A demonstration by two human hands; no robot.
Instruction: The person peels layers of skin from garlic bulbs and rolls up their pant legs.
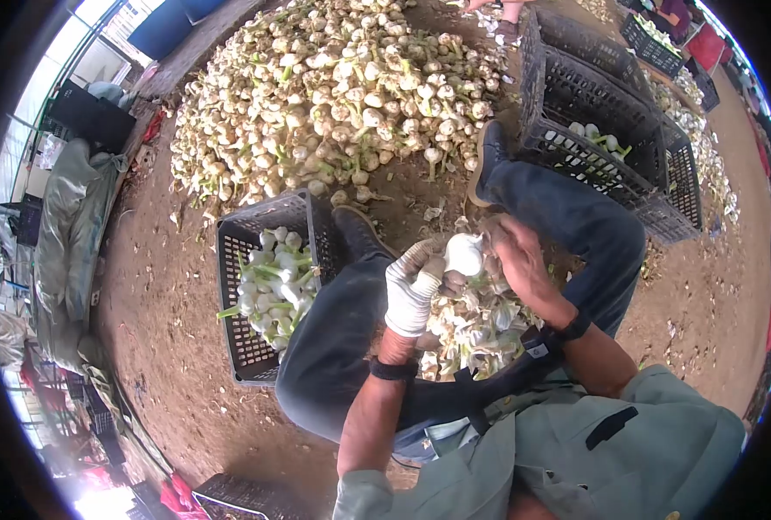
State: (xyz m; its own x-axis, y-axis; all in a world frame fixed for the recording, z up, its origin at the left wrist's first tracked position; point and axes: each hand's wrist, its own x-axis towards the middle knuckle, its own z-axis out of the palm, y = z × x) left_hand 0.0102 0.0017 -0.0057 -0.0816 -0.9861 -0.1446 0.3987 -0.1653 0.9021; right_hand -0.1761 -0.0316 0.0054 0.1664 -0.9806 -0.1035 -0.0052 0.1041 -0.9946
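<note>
My left hand [411, 286], in a white glove with soiled fingers, is closed around a clean white garlic bulb [464, 255]. From the other side my right hand [521, 258], bare, has its fingers curled in against the bulb. What lies under those fingertips is partly hidden. Below both hands, between my legs, lies a heap of loose garlic skins [472, 334]. A black crate [253, 367] by my left leg holds several cleaned bulbs [273, 282] with short green stems.
A large pile of unpeeled garlic [333, 95] covers the ground ahead. Stacked black crates [593, 95] stand beyond my right leg, some bulbs inside. Another person's foot [508, 30] shows at the top. Grey sheeting [69, 234] lies along the left side.
</note>
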